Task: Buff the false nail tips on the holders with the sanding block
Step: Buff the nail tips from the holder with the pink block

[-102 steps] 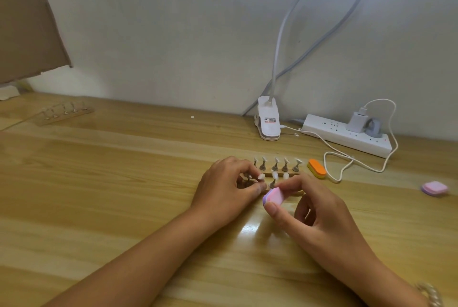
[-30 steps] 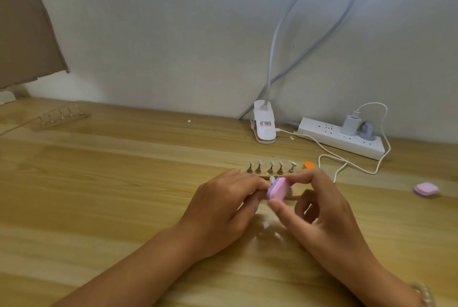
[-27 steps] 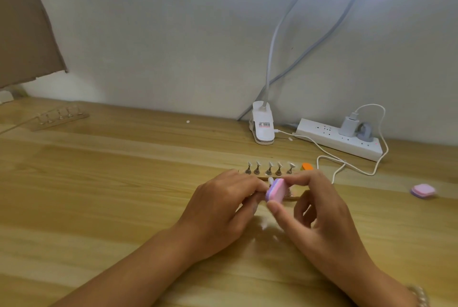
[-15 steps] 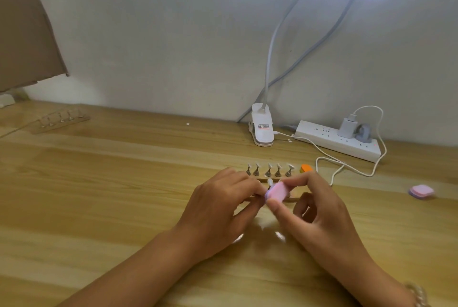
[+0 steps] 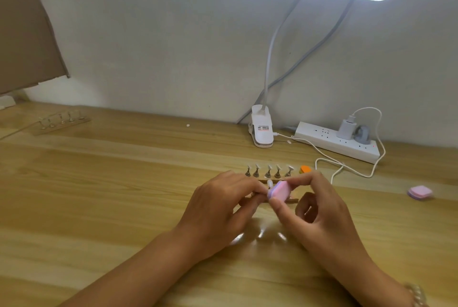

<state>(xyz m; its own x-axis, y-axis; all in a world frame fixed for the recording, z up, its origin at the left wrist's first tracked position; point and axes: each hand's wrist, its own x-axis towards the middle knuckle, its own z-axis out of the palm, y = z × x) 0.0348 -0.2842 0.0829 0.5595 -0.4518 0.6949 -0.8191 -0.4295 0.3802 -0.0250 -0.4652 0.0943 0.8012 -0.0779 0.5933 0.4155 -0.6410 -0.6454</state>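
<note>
My right hand (image 5: pixel 319 210) pinches a small pink and purple sanding block (image 5: pixel 279 190) between thumb and fingers. The block's face presses against a white false nail tip (image 5: pixel 270 184) on a holder that my left hand (image 5: pixel 220 210) pinches; the holder itself is mostly hidden by the fingers. Just behind the hands, a wooden strip carries a row of several metal holders with nail tips (image 5: pixel 269 171). Part of a nearer wooden strip (image 5: pixel 292 199) shows under my hands.
An orange sanding block (image 5: pixel 305 169) lies right of the holder row. A second pink block (image 5: pixel 419 192) sits at the right. A power strip (image 5: pixel 337 142) with a white cable, a lamp clamp (image 5: pixel 261 130) and another holder strip (image 5: pixel 60 121) stand along the back.
The hands stay together over the same spot while the block's tilt against the nail tip shifts slightly. The view has tipped up a little, showing more of the lamp.
</note>
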